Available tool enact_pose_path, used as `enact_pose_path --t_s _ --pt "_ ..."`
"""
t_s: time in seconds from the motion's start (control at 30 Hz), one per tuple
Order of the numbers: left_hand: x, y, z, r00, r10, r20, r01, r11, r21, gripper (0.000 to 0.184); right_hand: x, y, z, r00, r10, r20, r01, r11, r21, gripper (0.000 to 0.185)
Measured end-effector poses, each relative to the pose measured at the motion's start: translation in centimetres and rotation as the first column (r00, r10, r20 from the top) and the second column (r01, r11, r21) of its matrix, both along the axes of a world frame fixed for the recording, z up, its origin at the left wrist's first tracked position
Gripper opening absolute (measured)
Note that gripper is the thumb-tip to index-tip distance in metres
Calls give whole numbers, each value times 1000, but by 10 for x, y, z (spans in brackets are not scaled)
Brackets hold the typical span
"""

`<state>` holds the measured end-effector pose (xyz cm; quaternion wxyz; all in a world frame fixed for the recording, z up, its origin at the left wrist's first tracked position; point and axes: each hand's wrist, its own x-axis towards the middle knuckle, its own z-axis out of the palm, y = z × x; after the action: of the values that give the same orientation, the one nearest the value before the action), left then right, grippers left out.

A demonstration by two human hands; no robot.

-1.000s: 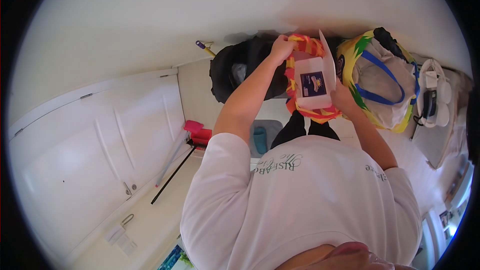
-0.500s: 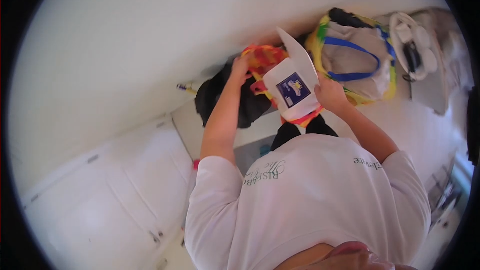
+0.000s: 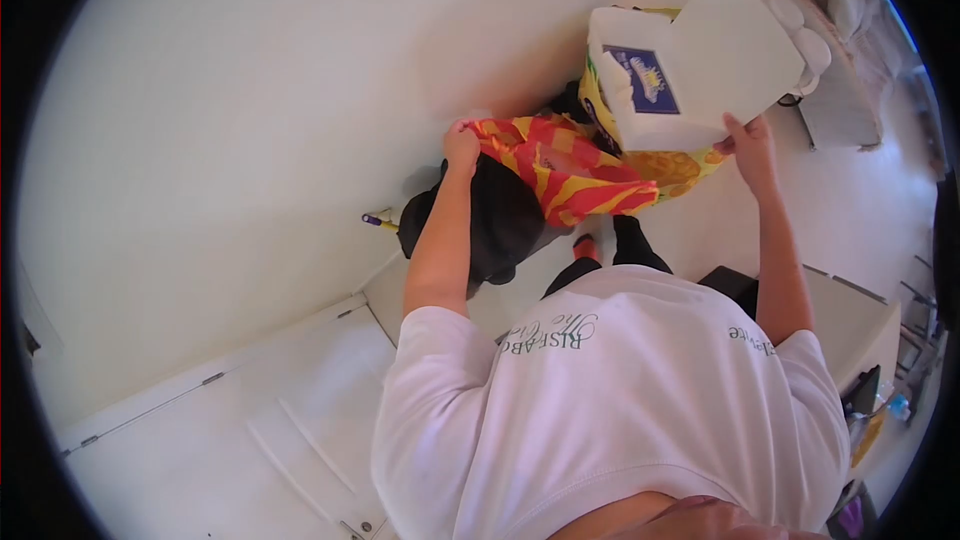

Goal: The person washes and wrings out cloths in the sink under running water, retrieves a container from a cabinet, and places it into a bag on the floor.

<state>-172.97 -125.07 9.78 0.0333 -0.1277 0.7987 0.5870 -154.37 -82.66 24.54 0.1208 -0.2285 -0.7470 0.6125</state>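
Note:
My left hand (image 3: 461, 148) is closed on the rim of a red-and-yellow patterned bag (image 3: 590, 185), which hangs stretched out to the right. At the right, my right hand (image 3: 753, 152) pinches the lower corner of a white box (image 3: 655, 130). The box carries a dark blue label (image 3: 642, 79) with a yellow and white print, and its large white flap (image 3: 740, 40) stands open. It is held over a yellow patterned bag (image 3: 685, 170), partly hidden beneath it. Whether the box touches that bag I cannot tell.
A black bag (image 3: 475, 220) lies beside my left forearm. White headphones or a similar white curved object (image 3: 815, 50) rests at the upper right. A white door (image 3: 240, 420) is at lower left, and a pale cabinet (image 3: 850, 315) stands at right.
My right hand has carried the white box right and away from the red-and-yellow bag. My left hand has moved slightly left, and the bag now spreads out wider.

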Motion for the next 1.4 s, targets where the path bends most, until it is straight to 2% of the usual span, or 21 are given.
enact_pose_path --t_s 0.07,0.17,0.27,0.37,0.4,0.5,0.57,0.63,0.67,0.77,0.8,0.93,1.03,1.07,1.1,1.17,1.2,1.23,1.3,1.37,1.4 --pt "9 -17 5 999 33 -18 -35 997 -73 23 2 1 0 998 -57 -24 59 994 87 22" --pt "25 -55 8 959 200 201 -209 978 26 25 2 1 1 995 -88 -52 96 978 183 27" --pt "40 -78 13 846 181 502 -362 886 291 27 3 -5 2 998 -48 29 39 965 259 32" --pt "36 -89 -3 880 110 462 -407 676 615 28 -15 -9 -12 979 6 204 -89 912 401 35" --pt "35 -89 -1 868 159 470 -450 651 611 28 -26 -13 -20 963 15 268 -140 880 454 36" --pt "32 -93 11 830 275 485 -544 593 594 27 -60 -69 -18 934 126 335 -339 613 714 37" --pt "31 -100 11 818 315 481 -567 584 581 27 -86 -101 -44 923 286 257 -380 581 720 44" --pt "33 -102 9 835 341 432 -549 560 620 28 -114 -130 -77 861 330 388 -509 513 691 48" --pt "33 -100 8 845 347 407 -535 552 640 28 -126 -144 -104 866 323 382 -500 522 692 48" --pt "40 -88 16 896 265 357 -435 685 585 28 -128 -163 -177 851 298 432 -513 642 569 48" --pt "42 -83 20 903 222 369 -402 742 537 36 -122 -164 -198 838 296 458 -520 686 509 48" --pt "56 -46 53 900 231 370 -344 897 277 55 -119 -166 -315 923 101 370 -238 908 345 46" --pt "74 -26 55 913 170 370 -219 971 92 66 -119 -166 -304 978 55 200 -93 978 185 50" --pt "78 -20 51 921 167 353 -199 978 56 66 -120 -163 -303 969 145 199 -167 981 95 54" --pt "77 -12 45 932 157 326 -175 984 26 66 -108 -159 -286 924 215 317 -188 976 -115 53" --pt "87 7 37 988 71 137 -66 997 -42 62 -63 -150 -236 778 406 480 -118 844 -523 52" --pt "91 22 42 997 18 71 -14 998 -68 60 -38 -129 -271 706 579 409 -365 792 -490 49" --pt "95 38 48 999 -39 4 39 994 -99 58 -7 -103 -268 611 674 416 -610 735 -296 46" --pt "104 73 65 943 -268 -197 208 937 -281 48 55 -53 -236 511 693 508 -785 617 -52 37" --pt "114 113 64 881 -415 -226 325 879 -348 45 119 -3 -230 611 436 660 -643 760 92 33" --pt "123 141 71 853 -470 -226 409 872 -269 40 152 26 -236 662 181 727 -481 847 227 34"
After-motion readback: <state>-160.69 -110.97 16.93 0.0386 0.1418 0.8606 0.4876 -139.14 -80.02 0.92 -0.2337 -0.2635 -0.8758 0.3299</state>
